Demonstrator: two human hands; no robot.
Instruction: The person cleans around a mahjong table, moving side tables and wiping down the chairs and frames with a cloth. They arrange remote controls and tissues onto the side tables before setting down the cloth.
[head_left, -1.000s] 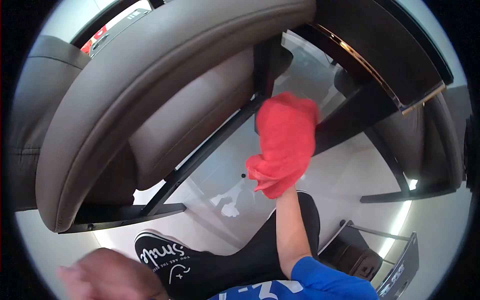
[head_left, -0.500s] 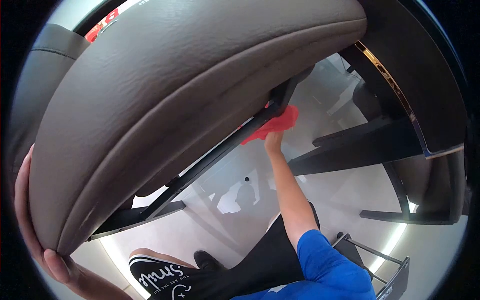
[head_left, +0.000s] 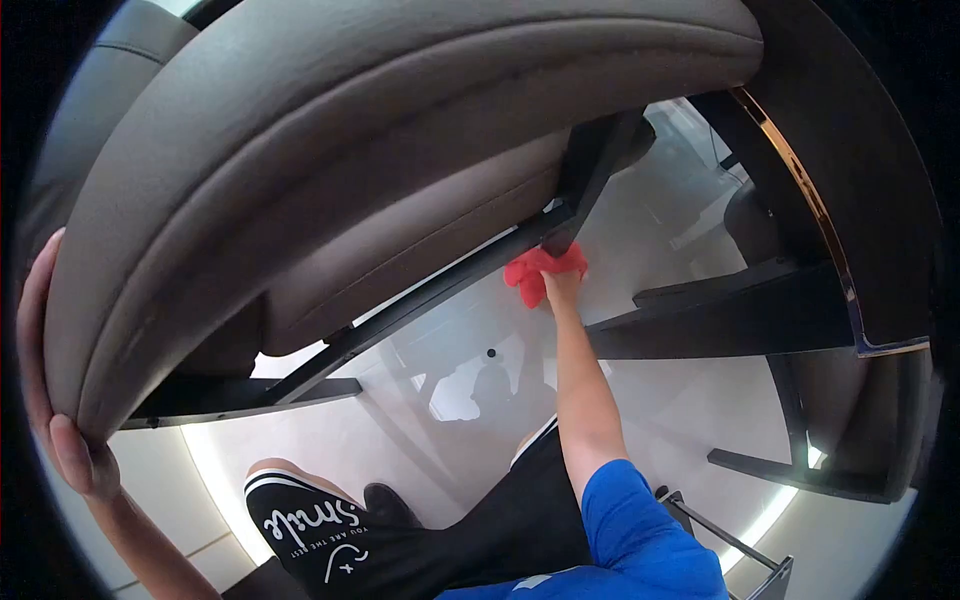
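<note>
A chair [head_left: 330,130] with a grey-brown leather cushion fills the upper left, tilted so that its dark underframe [head_left: 430,298] shows. My left hand [head_left: 75,465] grips the cushion's left edge, thumb on the near side and fingers wrapped round the outside. Under the chair, my right hand [head_left: 563,285] is closed on a red cloth [head_left: 530,275]. The cloth is bunched at the lower end of a dark chair leg [head_left: 588,170], seemingly against it. My right fingertips are partly hidden by the cloth.
A dark table with gold trim [head_left: 795,170] stands at the right, its broad black base [head_left: 730,310] near my right forearm. Another dark chair [head_left: 850,420] is beyond it. A small black round object [head_left: 491,353] lies on the glossy floor. A metal-framed stand [head_left: 735,530] is at lower right.
The chair has tipped further, showing more of its underside. My right hand and the cloth have shifted slightly down along the leg, and the cloth is more bunched. My left hand keeps its grip.
</note>
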